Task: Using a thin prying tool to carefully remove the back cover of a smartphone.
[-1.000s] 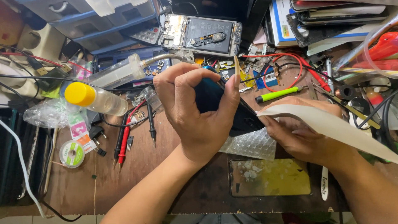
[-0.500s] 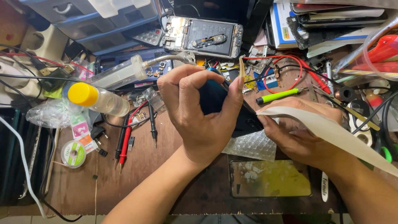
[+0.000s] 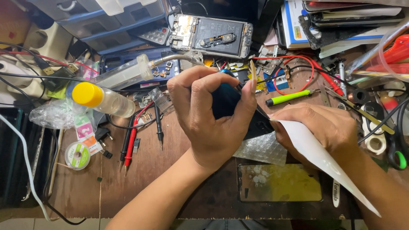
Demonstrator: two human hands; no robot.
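My left hand (image 3: 208, 127) curls over a dark phone (image 3: 226, 102) in the middle of the wooden desk. Its fingertips press on the phone's far edge, and the palm hides most of the phone. My right hand (image 3: 324, 127) sits just right of the phone and pinches a long white sheet (image 3: 324, 166). This sheet runs from the phone's right edge down to the lower right. Under both hands lies a piece of bubble wrap (image 3: 264, 149).
A yellowed glass panel (image 3: 281, 183) lies near the front edge. An opened phone (image 3: 213, 36) sits at the back. A yellow-capped bottle (image 3: 102, 100), red and black probes (image 3: 130, 145) and a solder spool (image 3: 77, 155) lie left. A green screwdriver (image 3: 289, 97), red wires (image 3: 298, 59) and scissors (image 3: 398, 149) lie right.
Both hands keep their grips and stay nearly in place. The view has shifted slightly, and the white sheet's angle has changed a little.
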